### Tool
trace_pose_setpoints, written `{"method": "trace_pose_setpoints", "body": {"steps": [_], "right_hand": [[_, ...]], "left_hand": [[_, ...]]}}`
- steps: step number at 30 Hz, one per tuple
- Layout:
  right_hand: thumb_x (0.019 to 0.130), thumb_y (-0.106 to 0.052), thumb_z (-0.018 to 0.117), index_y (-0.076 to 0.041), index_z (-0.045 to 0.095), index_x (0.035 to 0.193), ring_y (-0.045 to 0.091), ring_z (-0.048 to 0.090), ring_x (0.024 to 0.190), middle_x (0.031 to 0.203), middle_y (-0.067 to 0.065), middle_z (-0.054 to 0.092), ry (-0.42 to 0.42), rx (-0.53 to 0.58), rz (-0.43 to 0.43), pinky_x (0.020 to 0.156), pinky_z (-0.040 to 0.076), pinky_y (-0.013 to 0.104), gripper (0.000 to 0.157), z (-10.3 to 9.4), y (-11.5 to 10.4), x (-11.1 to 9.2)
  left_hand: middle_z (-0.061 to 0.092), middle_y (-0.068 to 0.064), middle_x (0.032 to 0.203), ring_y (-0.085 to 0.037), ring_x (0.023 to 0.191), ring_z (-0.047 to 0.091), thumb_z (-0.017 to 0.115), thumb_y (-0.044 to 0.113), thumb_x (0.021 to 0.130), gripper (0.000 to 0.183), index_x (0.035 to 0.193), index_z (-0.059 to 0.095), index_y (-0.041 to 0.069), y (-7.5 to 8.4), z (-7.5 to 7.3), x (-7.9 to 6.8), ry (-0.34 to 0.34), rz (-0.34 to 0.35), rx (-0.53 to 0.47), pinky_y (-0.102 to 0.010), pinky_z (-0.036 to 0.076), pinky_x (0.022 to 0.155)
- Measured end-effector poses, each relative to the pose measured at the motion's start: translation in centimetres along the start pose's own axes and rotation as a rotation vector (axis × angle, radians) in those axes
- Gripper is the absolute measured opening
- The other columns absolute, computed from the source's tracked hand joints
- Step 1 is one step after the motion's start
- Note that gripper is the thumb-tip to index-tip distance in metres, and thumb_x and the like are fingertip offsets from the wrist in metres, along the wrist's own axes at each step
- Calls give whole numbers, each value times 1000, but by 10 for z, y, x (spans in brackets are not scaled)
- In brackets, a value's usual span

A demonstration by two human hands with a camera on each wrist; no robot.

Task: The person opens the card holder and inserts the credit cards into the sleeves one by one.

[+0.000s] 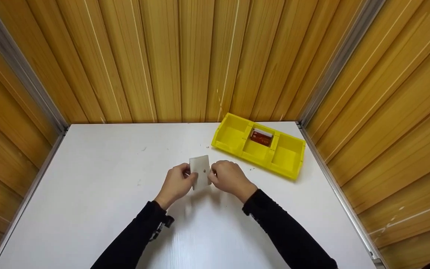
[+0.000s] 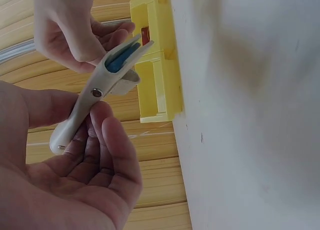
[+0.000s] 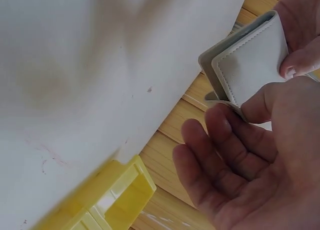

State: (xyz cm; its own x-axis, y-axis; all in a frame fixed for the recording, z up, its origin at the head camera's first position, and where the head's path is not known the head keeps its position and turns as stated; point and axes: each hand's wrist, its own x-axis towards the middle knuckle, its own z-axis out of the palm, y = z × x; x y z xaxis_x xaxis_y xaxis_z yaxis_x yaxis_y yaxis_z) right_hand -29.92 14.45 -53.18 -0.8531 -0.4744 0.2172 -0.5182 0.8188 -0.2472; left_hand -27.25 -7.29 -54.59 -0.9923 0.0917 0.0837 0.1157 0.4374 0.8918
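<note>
A small cream wallet with stitched edges is held upright above the white table. My left hand grips it by one side, thumb on the near face and fingers behind. In the left wrist view a metal snap shows on the wallet, and something blue is visible between its parted covers. On the opposite edge, my right hand pinches a short strap between thumb and forefinger; its other fingers are loosely bent. The strap stands away from the wallet body in the left wrist view.
Towards the back right of the white table stands a yellow three-compartment tray. Its middle compartment holds a red card-like item with a white edge. Wood-patterned panels enclose the back and sides.
</note>
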Motion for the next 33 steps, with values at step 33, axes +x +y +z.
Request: {"method": "trace_pose_setpoints", "body": {"steps": [33], "right_hand": [[111, -25, 62, -12, 79, 102, 16, 65, 84, 94, 1, 75, 30, 179, 44, 81, 58, 38, 23, -7, 17, 1]], "left_hand": [[79, -10, 103, -18, 92, 69, 68, 11, 101, 22, 120, 76, 1, -1, -9, 1, -81, -29, -39, -33, 55, 85]]}}
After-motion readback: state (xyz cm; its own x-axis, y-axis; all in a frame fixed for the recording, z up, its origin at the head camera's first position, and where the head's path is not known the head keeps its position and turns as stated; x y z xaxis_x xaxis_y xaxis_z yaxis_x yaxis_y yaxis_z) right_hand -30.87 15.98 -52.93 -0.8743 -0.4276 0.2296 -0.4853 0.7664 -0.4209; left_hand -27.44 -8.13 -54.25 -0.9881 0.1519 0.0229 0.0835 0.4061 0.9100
